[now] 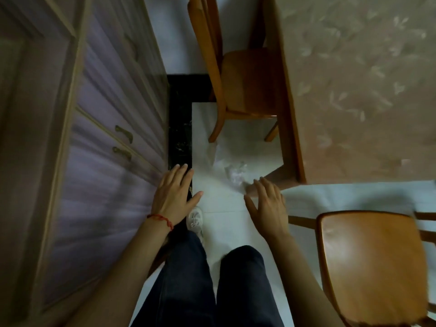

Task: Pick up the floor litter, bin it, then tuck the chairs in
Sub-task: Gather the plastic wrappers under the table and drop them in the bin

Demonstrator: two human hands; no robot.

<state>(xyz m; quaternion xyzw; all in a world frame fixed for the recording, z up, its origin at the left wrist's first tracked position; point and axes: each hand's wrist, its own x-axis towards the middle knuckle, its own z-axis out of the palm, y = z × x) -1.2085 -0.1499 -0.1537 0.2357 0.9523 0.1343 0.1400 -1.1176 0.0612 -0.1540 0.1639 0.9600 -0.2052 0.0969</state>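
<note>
A crumpled white piece of litter [236, 173] lies on the pale floor tiles beside the table's leg [273, 178]. My right hand [269, 204] hovers just below and right of it, fingers spread, holding nothing. My left hand [174, 194], with a red string on its wrist, is spread open to the left, near the cabinet's base. One wooden chair [245, 83] stands at the table's left side, its seat partly under the top. A second wooden chair [370, 263] stands away from the table at the lower right.
A table [358, 90] with a beige leaf-patterned cloth fills the upper right. A lilac cabinet [99, 138] with brass handles runs along the left. A black floor strip [179, 128] borders the tiles. My legs and a white shoe [195, 220] are below.
</note>
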